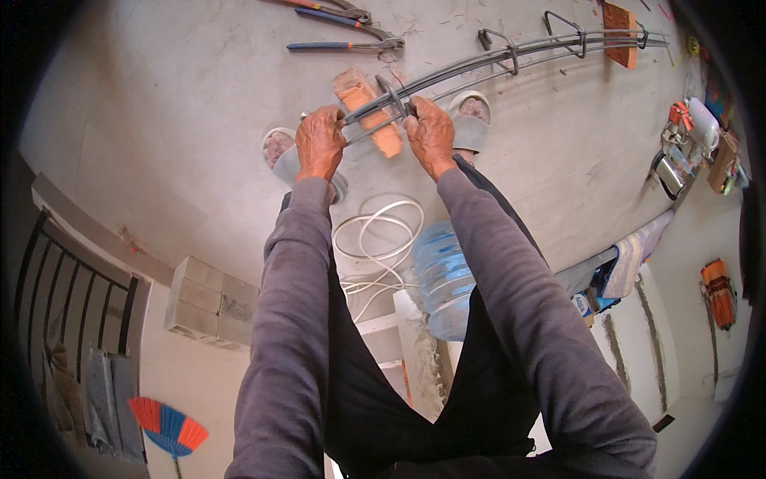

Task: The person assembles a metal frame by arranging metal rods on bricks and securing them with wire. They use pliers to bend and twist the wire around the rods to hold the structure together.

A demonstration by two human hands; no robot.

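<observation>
A long bundle of steel reinforcing bars (463, 73) runs from my hands toward the far right, with several bent-wire stirrups (511, 56) around it. My left hand (321, 144) is closed round the near end of the bars. Beside it, my right hand (431, 137) pinches the side of the nearest stirrup (391, 94), its fingertips partly hidden. An orange brick (379, 132) lies under the bars between my hands, and another brick (621, 40) supports their far end.
Two pairs of end-cutting pliers (347, 44) lie on the floor (207, 120) at the far side. A coiled white cable (375, 231) and a blue water jug (443, 279) are between my legs. Grey blocks (211, 299) stand left, near a colourful broom (169, 427). Assorted items (669, 176) line the right.
</observation>
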